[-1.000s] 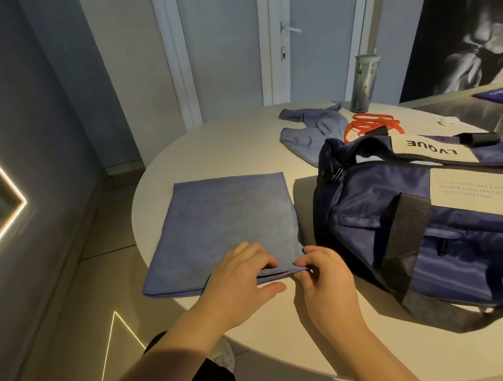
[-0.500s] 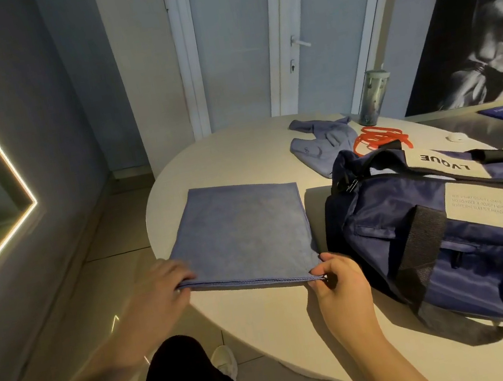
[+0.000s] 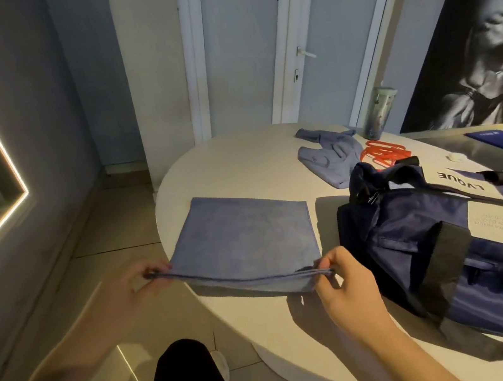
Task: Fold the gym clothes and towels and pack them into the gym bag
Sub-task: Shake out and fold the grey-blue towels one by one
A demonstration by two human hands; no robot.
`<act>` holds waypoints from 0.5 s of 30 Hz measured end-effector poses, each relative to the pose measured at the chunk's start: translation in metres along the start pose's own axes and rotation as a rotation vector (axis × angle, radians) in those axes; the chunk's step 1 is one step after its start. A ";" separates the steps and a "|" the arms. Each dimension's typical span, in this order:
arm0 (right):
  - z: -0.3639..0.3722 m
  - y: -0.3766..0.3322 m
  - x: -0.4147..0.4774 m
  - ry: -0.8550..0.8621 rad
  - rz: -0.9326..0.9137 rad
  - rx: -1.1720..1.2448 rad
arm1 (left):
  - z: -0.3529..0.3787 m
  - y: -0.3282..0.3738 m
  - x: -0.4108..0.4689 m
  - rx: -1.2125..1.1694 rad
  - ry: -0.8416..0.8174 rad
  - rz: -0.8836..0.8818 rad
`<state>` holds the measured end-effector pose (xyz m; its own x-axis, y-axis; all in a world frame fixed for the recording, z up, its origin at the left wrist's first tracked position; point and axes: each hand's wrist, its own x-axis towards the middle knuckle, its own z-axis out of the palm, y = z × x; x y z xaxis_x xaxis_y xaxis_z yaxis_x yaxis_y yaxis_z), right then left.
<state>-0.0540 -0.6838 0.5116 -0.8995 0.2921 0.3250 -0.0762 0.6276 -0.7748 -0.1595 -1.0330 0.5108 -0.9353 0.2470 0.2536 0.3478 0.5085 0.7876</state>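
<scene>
The blue towel [image 3: 242, 241] lay as a flat, soft, napped rectangle at the tabletop's [image 3: 238, 159] 9 o'clock edge, partly folded but not packed. The left hand [image 3: 133, 289] pinched its near-left corner and the right hand [image 3: 341, 278] its near-right corner, holding the near hem raised. At its 3 o'clock sat the navy woven gym bag [image 3: 419, 245]. At 1 o'clock a crumpled blue garment [image 3: 331, 157] lay unfolded.

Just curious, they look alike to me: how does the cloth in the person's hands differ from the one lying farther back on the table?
The towel is a flat, neat rectangle; the garment lies rumpled. The left hand and right hand pinch the towel's near corners, holding that edge raised; nothing touches the garment. The towel sits at the near edge of the table, the garment farther back. Both are a similar blue.
</scene>
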 end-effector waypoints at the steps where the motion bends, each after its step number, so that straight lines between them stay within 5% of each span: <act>1: 0.001 -0.008 0.011 0.007 -0.006 0.015 | 0.000 0.004 0.013 -0.050 0.021 -0.043; 6: 0.014 -0.032 0.087 0.141 0.062 -0.007 | 0.012 0.017 0.097 -0.021 0.073 -0.054; 15: 0.046 0.002 0.198 0.105 0.364 -0.262 | 0.043 0.000 0.225 0.159 -0.017 -0.078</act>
<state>-0.2522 -0.6584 0.5497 -0.7980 0.5904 0.1209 0.3599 0.6278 -0.6901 -0.3674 -0.9417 0.5439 -0.9590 0.2151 0.1844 0.2815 0.6504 0.7055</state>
